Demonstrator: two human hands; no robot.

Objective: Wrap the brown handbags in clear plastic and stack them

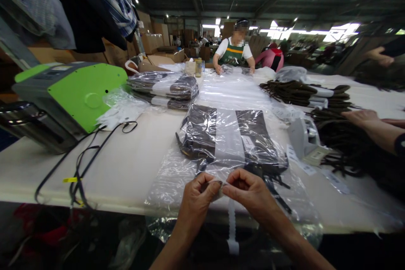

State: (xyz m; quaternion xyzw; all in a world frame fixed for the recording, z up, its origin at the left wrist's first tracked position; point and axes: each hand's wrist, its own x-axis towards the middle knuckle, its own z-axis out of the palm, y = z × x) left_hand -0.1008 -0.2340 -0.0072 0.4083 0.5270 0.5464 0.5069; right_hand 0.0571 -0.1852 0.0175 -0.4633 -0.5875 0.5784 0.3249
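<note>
My left hand (198,196) is closed in a pinch on a small whitish piece (217,194), too small to make out in detail. Fingertip to fingertip with it, my right hand (249,192) pinches at the same piece. A narrow white strip (232,221) hangs down below my hands, past the table's front edge; its upper end is hidden. Just beyond my hands lies a folded dark brown garment (201,135) with a white paper band (230,137) round its middle. It is inside a clear plastic bag (171,177), whose near end droops over the edge.
A green and grey machine (91,88) and black cords (91,168) occupy the left of the table (133,177). Bagged garments (164,86) are stacked behind. Dark garments (306,93) and a white dispenser (303,135) stand right. Another person's hand (362,116) rests there; a co-worker (236,50) stands opposite.
</note>
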